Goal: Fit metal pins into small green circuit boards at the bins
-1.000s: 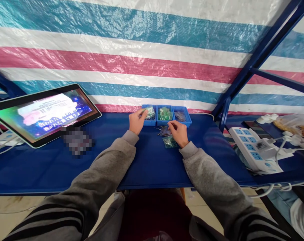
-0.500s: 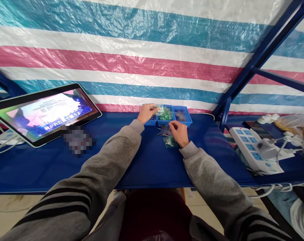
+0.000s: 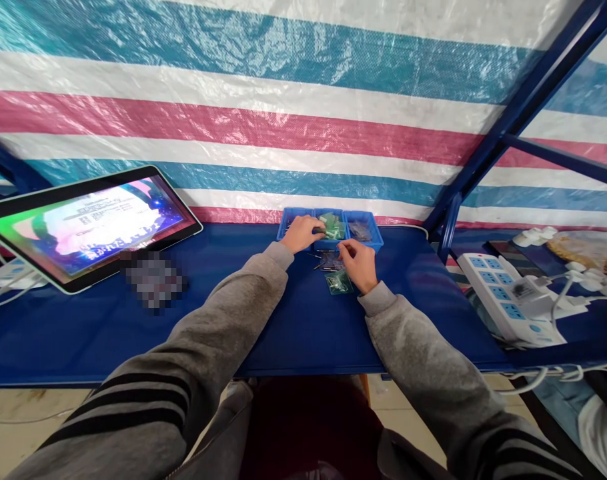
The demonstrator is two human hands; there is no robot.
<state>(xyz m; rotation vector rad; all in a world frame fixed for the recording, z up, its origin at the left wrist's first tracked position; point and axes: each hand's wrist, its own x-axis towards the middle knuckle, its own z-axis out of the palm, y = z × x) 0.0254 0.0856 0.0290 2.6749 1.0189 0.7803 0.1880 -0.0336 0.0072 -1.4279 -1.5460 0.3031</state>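
Observation:
Three small blue bins stand side by side at the back of the blue table. My left hand (image 3: 302,233) reaches over the left bin (image 3: 288,215), its fingers drawn together at the edge of the middle bin. Green-tinted clear packets (image 3: 332,225) fill that middle bin; whether the fingertips hold anything is too small to see. My right hand (image 3: 359,263) is pinched in front of the right bin (image 3: 377,235), and what it grips cannot be made out. Beside it lie a pile of thin dark pieces (image 3: 326,260) and a flat green packet (image 3: 339,283).
A lit tablet screen (image 3: 93,223) leans at the left, with a blurred object (image 3: 156,281) by its corner. On the right are a white power strip (image 3: 503,300) with plugs and cables, and a blue metal frame (image 3: 513,113). Striped plastic sheeting (image 3: 263,127) hangs behind.
My left hand has moved right and slightly toward me, from above the bins down to the middle bin's near left side. My right hand has barely shifted.

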